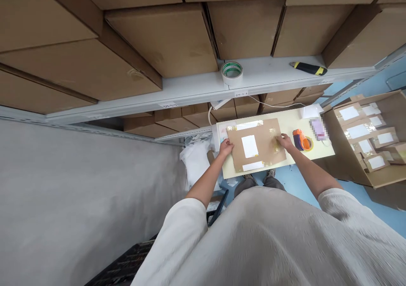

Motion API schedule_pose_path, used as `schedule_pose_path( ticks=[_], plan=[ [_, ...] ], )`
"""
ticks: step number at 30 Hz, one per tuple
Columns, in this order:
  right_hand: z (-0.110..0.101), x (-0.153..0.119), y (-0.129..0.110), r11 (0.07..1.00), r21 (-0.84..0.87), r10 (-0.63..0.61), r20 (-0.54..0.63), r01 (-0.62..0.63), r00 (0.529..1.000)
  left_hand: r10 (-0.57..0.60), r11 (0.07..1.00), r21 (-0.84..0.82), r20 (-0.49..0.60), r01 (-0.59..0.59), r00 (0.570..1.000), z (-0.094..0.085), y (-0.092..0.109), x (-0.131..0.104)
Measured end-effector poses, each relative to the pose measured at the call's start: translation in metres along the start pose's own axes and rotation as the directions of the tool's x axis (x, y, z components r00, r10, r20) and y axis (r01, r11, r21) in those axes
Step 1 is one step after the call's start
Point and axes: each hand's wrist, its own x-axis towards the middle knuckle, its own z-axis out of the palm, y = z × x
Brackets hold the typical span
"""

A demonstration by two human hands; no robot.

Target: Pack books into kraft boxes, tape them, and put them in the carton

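A flat piece of brown cardboard (263, 146) lies on the pale yellow tabletop (323, 150). White paper pieces are on it, one of them a rectangle (250, 146) near its middle, and shiny clear tape shows along its edges. My left hand (226, 147) grips the cardboard's left edge, fingers closed. At the right edge, my right hand (284, 141) pinches the cardboard beside a strip of clear tape. To the right of that hand sits an orange and purple tape dispenser (302, 140) with a yellowish roll. A purple, partly blurred-out item (319, 129) lies farther right.
Above the table runs a metal shelf (190, 87) stacked with large cartons (165, 40). On its ledge are a tape roll (231, 72) and a yellow-black utility knife (308, 68). An open carton (342, 150) of small labelled boxes stands right; white bags (195, 161) lie left.
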Motion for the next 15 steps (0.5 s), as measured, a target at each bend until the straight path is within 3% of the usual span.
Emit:
schedule_pose_path(
  ticks=[2, 6, 11, 15],
  plan=[
    [-0.008, -0.001, -0.009, 0.999, 0.028, 0.028, -0.050, -0.027, 0.998, 0.060, 0.996, -0.062, 0.010, -0.060, 0.998, 0.002, 0.011, 0.000],
    [-0.031, 0.003, -0.031, 0.989, 0.108, -0.096, -0.083, 0.105, 0.992, 0.200, 0.970, -0.140, -0.015, -0.200, 0.980, 0.014, 0.039, -0.002],
    [-0.061, 0.009, -0.053, 0.937, 0.250, -0.249, -0.014, 0.244, 0.968, 0.288, 0.935, -0.209, -0.029, -0.288, 0.957, 0.034, 0.064, -0.023],
    [-0.081, 0.004, -0.070, 0.902, 0.357, -0.284, 0.073, 0.241, 0.956, 0.347, 0.884, -0.338, 0.012, -0.323, 0.938, 0.052, 0.074, -0.052]
  ],
)
